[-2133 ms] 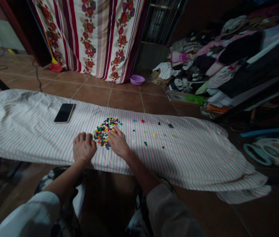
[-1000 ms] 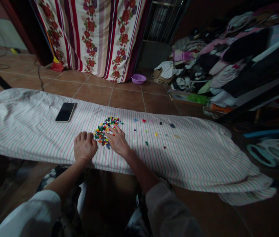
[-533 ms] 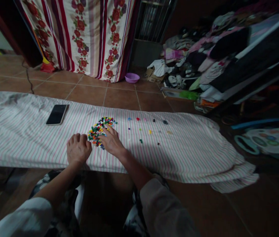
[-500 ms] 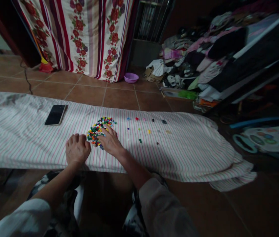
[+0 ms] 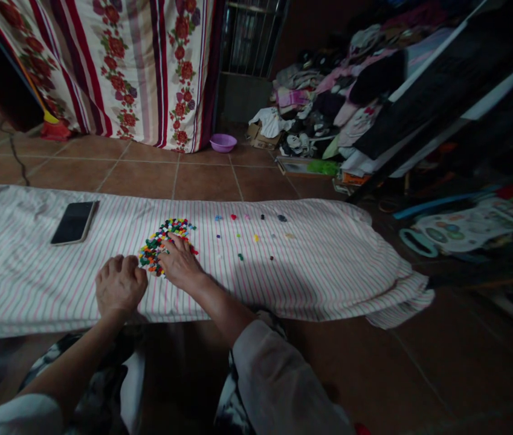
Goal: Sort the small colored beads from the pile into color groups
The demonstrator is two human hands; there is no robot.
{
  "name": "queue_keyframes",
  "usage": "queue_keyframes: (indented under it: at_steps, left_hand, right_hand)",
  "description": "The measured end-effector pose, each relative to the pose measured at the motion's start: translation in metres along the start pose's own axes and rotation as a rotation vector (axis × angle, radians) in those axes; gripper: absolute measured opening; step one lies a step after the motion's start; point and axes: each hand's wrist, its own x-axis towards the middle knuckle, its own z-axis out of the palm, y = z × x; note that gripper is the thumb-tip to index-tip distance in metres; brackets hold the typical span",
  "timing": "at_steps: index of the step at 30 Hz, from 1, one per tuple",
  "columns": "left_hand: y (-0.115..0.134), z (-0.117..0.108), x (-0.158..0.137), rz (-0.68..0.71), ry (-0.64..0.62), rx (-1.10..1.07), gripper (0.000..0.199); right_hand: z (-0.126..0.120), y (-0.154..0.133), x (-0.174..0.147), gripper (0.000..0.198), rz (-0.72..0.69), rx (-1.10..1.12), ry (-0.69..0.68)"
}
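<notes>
A heap of small multicoloured pieces (image 5: 150,252), bead-like but too small to name exactly, lies on a striped cloth (image 5: 319,278). My right hand (image 5: 180,261) rests on the heap's right side, fingers spread and touching the pieces. Just left of the heap, my left hand (image 5: 121,284) is curled into a fist on the cloth; whatever its fingers may hold is hidden. To the right, single pieces and tiny groups sit apart in loose rows, among them a red one (image 5: 233,217), a yellow one (image 5: 257,237), a dark green pair (image 5: 240,257) and a dark grey cluster (image 5: 282,218).
A phone (image 5: 74,223) lies on the cloth at the left. Beyond it are a flowered curtain (image 5: 141,72), a red and yellow broom (image 5: 54,128) and a purple basin (image 5: 223,142) on the tiled floor. Clothes are piled (image 5: 319,96) at the back right, near a child's seat tray (image 5: 460,225).
The view has turned to the right, so everything sits further left. My right fingers have shifted slightly in the heap, and red pieces now show beside them. My left hand stays curled.
</notes>
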Motion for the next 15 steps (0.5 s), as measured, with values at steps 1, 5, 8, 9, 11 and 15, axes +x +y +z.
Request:
queue_keyframes:
  at_steps: [1,5,8,9,11,15]
  left_hand:
    - [-0.0002,0.0002,0.0002,-0.001,-0.002,0.000,0.030]
    - [-0.0011,0.0016,0.0008,0.001,-0.006,-0.011,0.031]
    - [-0.0013,0.0025,0.0009,0.002,-0.001,-0.025,0.030]
    - [-0.0012,0.0027,0.0009,0.000,0.003,-0.029,0.030]
    - [-0.0011,0.0031,0.0009,-0.003,0.013,-0.035,0.029]
    - [-0.0014,0.0040,0.0013,0.012,0.031,-0.041,0.027]
  right_hand:
    - [0.0000,-0.0001,0.0000,0.021,0.004,0.002,-0.004]
    - [0.0015,0.0011,-0.0007,0.022,0.012,0.014,0.001]
    - [0.0043,0.0030,-0.0006,0.022,0.006,0.039,0.020]
    - [0.0053,0.0036,-0.0002,0.022,0.005,0.052,0.025]
    - [0.0070,0.0045,0.0013,0.021,0.013,0.086,0.026]
    - [0.0078,0.0052,0.0047,0.017,0.049,0.157,0.019]
